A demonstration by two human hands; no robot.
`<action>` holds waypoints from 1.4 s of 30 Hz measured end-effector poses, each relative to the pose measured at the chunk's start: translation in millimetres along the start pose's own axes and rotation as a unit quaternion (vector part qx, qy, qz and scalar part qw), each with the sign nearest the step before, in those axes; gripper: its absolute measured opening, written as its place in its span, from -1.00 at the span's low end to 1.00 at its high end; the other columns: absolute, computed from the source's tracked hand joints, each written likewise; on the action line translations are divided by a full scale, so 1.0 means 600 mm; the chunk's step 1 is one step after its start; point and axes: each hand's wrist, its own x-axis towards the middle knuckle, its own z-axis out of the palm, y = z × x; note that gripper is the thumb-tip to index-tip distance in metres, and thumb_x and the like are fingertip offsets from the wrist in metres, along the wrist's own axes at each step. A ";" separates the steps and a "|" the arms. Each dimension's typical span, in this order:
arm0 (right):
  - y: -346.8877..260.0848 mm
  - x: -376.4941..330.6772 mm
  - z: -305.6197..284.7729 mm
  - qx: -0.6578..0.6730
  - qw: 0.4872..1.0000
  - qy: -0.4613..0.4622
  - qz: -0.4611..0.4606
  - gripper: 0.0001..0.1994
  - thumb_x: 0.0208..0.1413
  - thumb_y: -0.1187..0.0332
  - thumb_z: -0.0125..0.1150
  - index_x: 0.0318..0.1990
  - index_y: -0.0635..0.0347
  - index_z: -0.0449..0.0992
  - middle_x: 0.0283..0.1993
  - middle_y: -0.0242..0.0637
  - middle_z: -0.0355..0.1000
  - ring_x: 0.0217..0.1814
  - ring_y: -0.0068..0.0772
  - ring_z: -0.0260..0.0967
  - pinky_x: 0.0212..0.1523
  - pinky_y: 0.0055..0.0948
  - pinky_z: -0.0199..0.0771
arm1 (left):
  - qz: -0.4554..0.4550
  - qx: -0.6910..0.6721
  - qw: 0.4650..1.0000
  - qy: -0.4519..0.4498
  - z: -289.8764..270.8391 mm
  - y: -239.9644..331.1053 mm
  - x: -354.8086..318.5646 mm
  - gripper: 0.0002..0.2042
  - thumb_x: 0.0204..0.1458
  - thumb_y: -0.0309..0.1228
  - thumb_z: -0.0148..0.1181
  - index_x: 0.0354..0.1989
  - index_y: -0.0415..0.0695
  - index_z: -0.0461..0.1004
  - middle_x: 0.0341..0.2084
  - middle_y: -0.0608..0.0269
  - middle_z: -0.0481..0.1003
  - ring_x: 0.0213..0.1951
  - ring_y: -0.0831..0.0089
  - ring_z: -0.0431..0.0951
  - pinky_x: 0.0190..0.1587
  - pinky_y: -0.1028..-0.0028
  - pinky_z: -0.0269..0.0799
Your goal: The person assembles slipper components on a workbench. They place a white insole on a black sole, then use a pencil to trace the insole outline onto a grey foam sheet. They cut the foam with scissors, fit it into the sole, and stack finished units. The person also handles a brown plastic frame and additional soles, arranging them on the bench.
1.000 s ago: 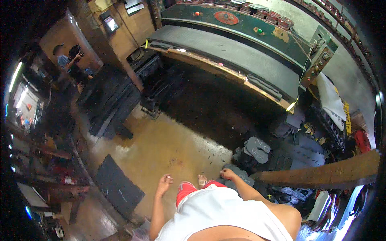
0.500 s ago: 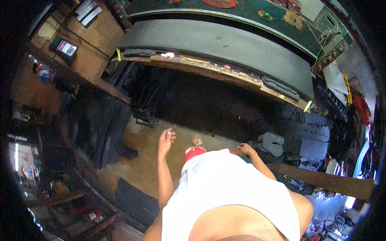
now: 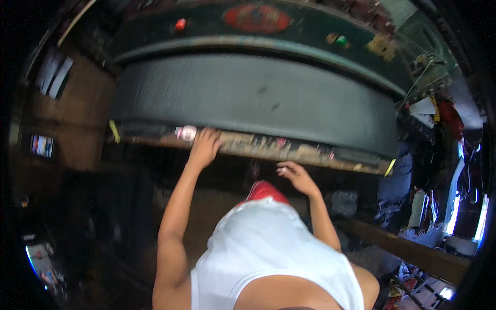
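My left hand point(image 3: 205, 146) reaches forward and rests on the wooden front edge point(image 3: 258, 145) of a big machine, right beside a small pink and white thing point(image 3: 186, 133). Whether the fingers grip the edge is blurred. My right hand point(image 3: 294, 175) hangs lower, in front of that edge, fingers loosely apart and holding nothing. A wide grey sheet point(image 3: 258, 98) stretches across the machine behind the edge. My white top point(image 3: 274, 253) and red shorts point(image 3: 264, 190) fill the lower middle.
Above the grey sheet runs a dark green panel point(image 3: 217, 26) with a red oval and small coloured knobs. Clothes and clutter pile at the right point(image 3: 429, 170). A wooden beam point(image 3: 413, 248) slants at the lower right. Dark wooden shelving stands at the left point(image 3: 57, 103).
I have moved up close to the machine. My left hand rose from over the floor to the wooden edge. My right hand came forward and up too.
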 end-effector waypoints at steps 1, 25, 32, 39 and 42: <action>-0.049 0.041 -0.014 0.010 0.998 -0.001 -0.064 -0.68 0.40 0.34 0.09 0.20 0.31 0.45 0.03 -0.21 0.54 0.08 -0.41 0.49 0.18 -0.36 0.45 | 0.010 -0.004 1.000 0.006 0.005 -0.011 0.006 -0.69 0.19 -0.30 0.14 0.01 -0.23 0.54 0.05 -0.04 0.44 0.16 -0.06 0.36 0.26 0.04 0.25; -0.949 0.655 -0.312 -0.438 0.837 0.315 -0.085 -0.10 0.09 -0.39 0.17 0.18 0.41 0.50 0.21 0.22 0.45 0.27 0.08 0.44 0.26 -0.04 0.38 | -0.056 0.043 0.994 -0.081 0.023 -0.025 0.012 -0.81 0.15 -0.28 0.12 -0.25 -0.13 0.54 -0.25 0.10 0.46 -0.12 0.12 0.45 -0.08 0.15 0.33; -0.957 0.723 -0.345 -0.490 0.848 0.201 -0.011 0.06 -0.04 -0.56 0.11 0.37 0.21 0.34 0.48 0.05 0.18 0.54 0.05 0.09 0.46 -0.01 0.13 | 0.011 -0.129 0.991 -0.045 -0.003 -0.040 0.014 -0.86 0.09 -0.36 0.24 -0.28 -0.15 0.50 -0.32 0.08 0.46 -0.20 0.06 0.50 -0.14 0.14 0.38; -0.955 0.701 -0.338 -0.509 0.830 0.208 -0.095 -0.08 0.00 -0.42 0.24 0.11 0.42 0.56 0.17 0.16 0.49 0.21 0.06 0.47 0.21 0.01 0.43 | 0.006 -0.187 0.980 -0.065 -0.012 -0.054 0.019 -0.87 0.10 -0.39 0.24 -0.27 -0.16 0.48 -0.32 0.08 0.46 -0.16 0.05 0.54 -0.12 0.18 0.49; -0.948 0.692 -0.310 -0.589 0.735 0.305 -0.140 -0.09 0.13 -0.46 0.00 0.12 0.38 0.55 0.27 0.18 0.40 0.37 0.06 0.35 0.35 -0.07 0.28 | -0.036 -0.191 0.980 -0.047 -0.005 -0.051 0.014 -0.86 0.12 -0.37 0.23 -0.26 -0.16 0.47 -0.31 0.09 0.46 -0.18 0.03 0.56 -0.14 0.16 0.50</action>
